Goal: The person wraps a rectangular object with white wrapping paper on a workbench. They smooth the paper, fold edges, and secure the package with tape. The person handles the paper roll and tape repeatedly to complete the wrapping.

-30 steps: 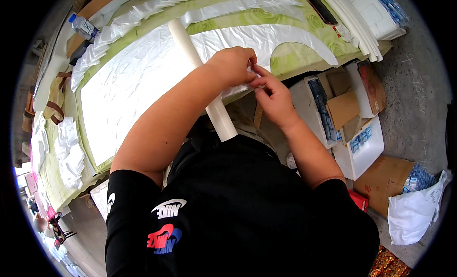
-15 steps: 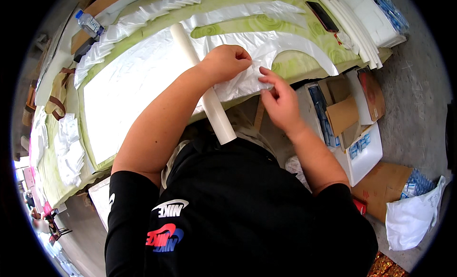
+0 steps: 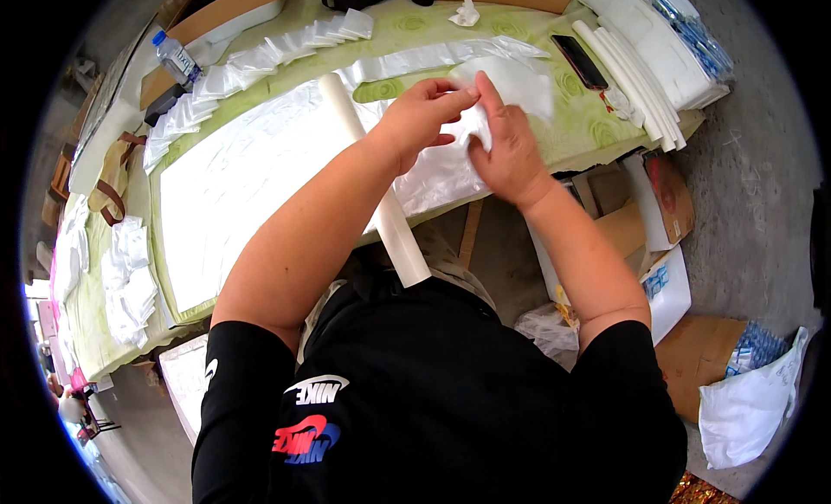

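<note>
Plastic sheet (image 3: 234, 192) (white) runs lengthwise approx. L-to-R

the film (image 3: 433, 179) was of glossy, wrinkled plastic; the tube (image 3: 402, 240) looked smooth, and the carton (image 3: 699, 358) was matt cardboard.

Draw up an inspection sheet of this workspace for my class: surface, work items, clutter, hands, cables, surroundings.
Surface: green rose-patterned tablecloth, partly covered.
Work items: white plastic film, spread out; pale tube lying across it, near end jutting past the tablecloth's edge.
Clutter: blue-capped water bottle, smartphone, crumpled tissue.
Hands: left hand and right hand close together over the film; exact grip unclear.
Cables: nothing seen.
Surroundings: grey floor, cardboard box, white sack.
</note>
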A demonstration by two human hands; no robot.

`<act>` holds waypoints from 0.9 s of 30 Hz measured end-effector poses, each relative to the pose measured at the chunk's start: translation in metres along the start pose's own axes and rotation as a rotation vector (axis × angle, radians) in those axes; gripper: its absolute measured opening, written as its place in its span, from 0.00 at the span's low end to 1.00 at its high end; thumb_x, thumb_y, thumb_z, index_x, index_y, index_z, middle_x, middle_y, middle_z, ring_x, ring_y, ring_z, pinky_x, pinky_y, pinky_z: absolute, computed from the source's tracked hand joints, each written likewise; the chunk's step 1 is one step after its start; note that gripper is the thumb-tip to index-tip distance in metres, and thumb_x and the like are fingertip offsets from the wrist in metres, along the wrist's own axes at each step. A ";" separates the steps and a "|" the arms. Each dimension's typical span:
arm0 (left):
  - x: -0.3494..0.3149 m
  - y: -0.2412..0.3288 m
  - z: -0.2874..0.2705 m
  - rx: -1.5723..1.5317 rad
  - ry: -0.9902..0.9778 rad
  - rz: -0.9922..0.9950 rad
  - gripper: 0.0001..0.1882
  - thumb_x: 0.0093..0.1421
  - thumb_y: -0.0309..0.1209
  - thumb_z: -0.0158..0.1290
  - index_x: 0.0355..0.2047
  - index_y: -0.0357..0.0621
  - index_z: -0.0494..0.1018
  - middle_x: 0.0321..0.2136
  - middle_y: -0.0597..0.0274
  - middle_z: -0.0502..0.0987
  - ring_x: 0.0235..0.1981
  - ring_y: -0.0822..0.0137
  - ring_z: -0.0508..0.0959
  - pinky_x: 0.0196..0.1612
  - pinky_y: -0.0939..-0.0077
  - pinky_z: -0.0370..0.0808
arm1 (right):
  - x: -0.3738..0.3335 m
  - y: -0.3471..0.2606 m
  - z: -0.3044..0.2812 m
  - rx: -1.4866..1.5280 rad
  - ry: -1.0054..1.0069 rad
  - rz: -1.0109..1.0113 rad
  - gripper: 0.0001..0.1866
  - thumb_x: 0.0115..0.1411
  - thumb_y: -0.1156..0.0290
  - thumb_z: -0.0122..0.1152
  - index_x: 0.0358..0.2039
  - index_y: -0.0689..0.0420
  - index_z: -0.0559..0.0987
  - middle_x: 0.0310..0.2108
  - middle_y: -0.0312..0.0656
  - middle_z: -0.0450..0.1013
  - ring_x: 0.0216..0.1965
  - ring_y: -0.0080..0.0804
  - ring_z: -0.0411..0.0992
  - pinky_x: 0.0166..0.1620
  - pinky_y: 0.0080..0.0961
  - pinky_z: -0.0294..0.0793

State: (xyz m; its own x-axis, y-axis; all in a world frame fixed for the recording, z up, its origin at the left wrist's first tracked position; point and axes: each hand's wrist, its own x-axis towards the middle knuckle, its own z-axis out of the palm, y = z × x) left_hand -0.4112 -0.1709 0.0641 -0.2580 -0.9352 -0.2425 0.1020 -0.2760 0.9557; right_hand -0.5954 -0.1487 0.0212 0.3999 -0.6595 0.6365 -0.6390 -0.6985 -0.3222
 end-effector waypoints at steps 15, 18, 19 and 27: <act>-0.045 0.017 -0.084 0.069 0.205 0.066 0.23 0.66 0.30 0.59 0.59 0.38 0.69 0.47 0.58 0.76 0.48 0.65 0.77 0.49 0.69 0.82 | -0.034 0.057 0.011 -0.144 -0.057 0.444 0.49 0.61 0.53 0.68 0.74 0.58 0.53 0.67 0.58 0.64 0.67 0.64 0.58 0.69 0.53 0.51; -0.042 0.000 -0.079 0.142 0.051 0.034 0.28 0.65 0.34 0.61 0.62 0.39 0.67 0.52 0.56 0.74 0.52 0.64 0.77 0.51 0.68 0.81 | -0.031 0.043 0.013 -0.069 -0.003 0.296 0.49 0.60 0.54 0.69 0.74 0.56 0.54 0.68 0.53 0.64 0.69 0.63 0.55 0.70 0.53 0.50; -0.042 -0.002 -0.069 0.153 -0.011 0.037 0.29 0.64 0.35 0.63 0.62 0.39 0.68 0.53 0.56 0.75 0.52 0.64 0.77 0.50 0.68 0.81 | -0.027 0.036 0.014 -0.035 0.016 0.257 0.48 0.59 0.54 0.69 0.74 0.55 0.54 0.68 0.51 0.64 0.69 0.63 0.54 0.70 0.53 0.50; -0.030 -0.022 -0.021 1.193 -0.260 0.323 0.26 0.56 0.41 0.66 0.54 0.50 0.77 0.56 0.54 0.77 0.53 0.56 0.79 0.57 0.63 0.75 | -0.034 0.019 -0.006 -0.132 -0.059 0.177 0.28 0.56 0.65 0.69 0.58 0.54 0.76 0.58 0.48 0.73 0.61 0.52 0.66 0.65 0.44 0.61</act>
State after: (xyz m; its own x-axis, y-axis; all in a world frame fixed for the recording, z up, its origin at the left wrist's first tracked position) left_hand -0.3854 -0.1413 0.0470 -0.5780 -0.8138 -0.0606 -0.6979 0.4544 0.5536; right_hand -0.6249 -0.1380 -0.0026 0.3089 -0.7866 0.5346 -0.7817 -0.5302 -0.3285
